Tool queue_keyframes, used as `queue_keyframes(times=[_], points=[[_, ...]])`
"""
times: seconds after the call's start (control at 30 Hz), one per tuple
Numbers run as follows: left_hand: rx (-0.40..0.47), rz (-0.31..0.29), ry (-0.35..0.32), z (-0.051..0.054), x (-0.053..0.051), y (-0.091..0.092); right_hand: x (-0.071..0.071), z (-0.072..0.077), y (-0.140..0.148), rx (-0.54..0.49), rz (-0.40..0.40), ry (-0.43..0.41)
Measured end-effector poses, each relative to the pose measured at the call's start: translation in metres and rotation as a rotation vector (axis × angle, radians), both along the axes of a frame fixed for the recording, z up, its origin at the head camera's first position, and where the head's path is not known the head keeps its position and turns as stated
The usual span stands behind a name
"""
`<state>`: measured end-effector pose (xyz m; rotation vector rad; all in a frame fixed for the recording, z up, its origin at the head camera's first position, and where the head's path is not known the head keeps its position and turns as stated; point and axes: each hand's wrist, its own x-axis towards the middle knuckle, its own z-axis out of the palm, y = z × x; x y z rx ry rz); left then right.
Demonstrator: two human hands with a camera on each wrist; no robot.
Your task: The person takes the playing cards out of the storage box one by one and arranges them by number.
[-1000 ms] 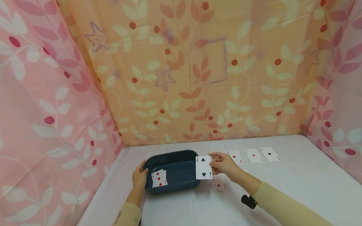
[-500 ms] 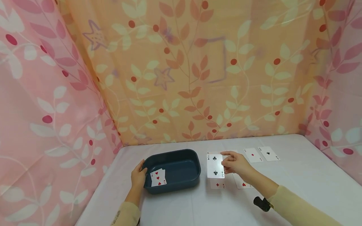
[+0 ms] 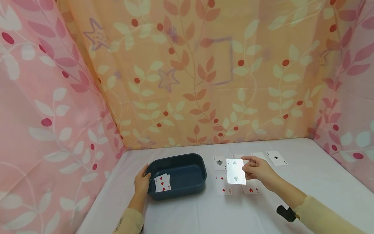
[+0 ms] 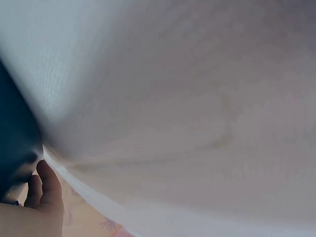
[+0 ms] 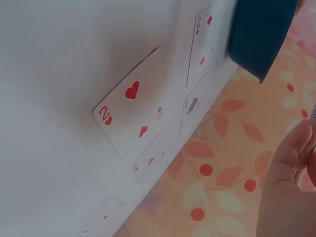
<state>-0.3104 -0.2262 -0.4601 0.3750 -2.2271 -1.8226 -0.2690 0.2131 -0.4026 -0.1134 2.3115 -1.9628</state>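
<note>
My left hand (image 3: 142,183) grips the left end of a dark blue plastic bin (image 3: 187,192); in the left wrist view its fingers touch the bin's edge. A small stack of cards with a three of hearts (image 3: 162,184) on top lies inside. To the bin's right, my right hand (image 3: 259,170) pinches a two of clubs (image 3: 236,174) by its right edge, above the table. Glare pales its face. Below and behind that card lie a two of diamonds (image 3: 223,190) and a two of hearts (image 5: 131,108), both face up and partly covered in the head view.
Along the back lie an ace of spades (image 3: 219,163), an ace of hearts (image 5: 150,161), an ace of diamonds (image 5: 105,217) and an ace of clubs (image 3: 276,158). White cloth covers the table (image 3: 187,217). Patterned curtains (image 3: 187,81) stand behind and at both sides.
My right hand has carried the two of clubs rightward, away from the bin's right end, uncovering the ace of spades and two of diamonds. My left hand stays on the bin.
</note>
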Motion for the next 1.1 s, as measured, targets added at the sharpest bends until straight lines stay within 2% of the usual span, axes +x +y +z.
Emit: queue_keyframes(times=[0.2, 0.57, 0.83, 1.1], points=[[0.010, -0.013, -0.001, 0.001, 0.001, 0.001, 0.003, 0.000, 0.017, -0.005, -0.007, -0.001], [-0.013, 0.004, -0.009, 0.001, 0.001, 0.001, 0.009, -0.006, 0.046, 0.014, -0.028, 0.001], [-0.024, 0.001, 0.002, 0.002, 0.002, 0.000, 0.014, -0.010, 0.061, 0.054, -0.070, -0.017], [-0.015, -0.009, 0.006, 0.002, 0.002, 0.001, 0.017, -0.020, 0.079, 0.105, -0.097, -0.042]])
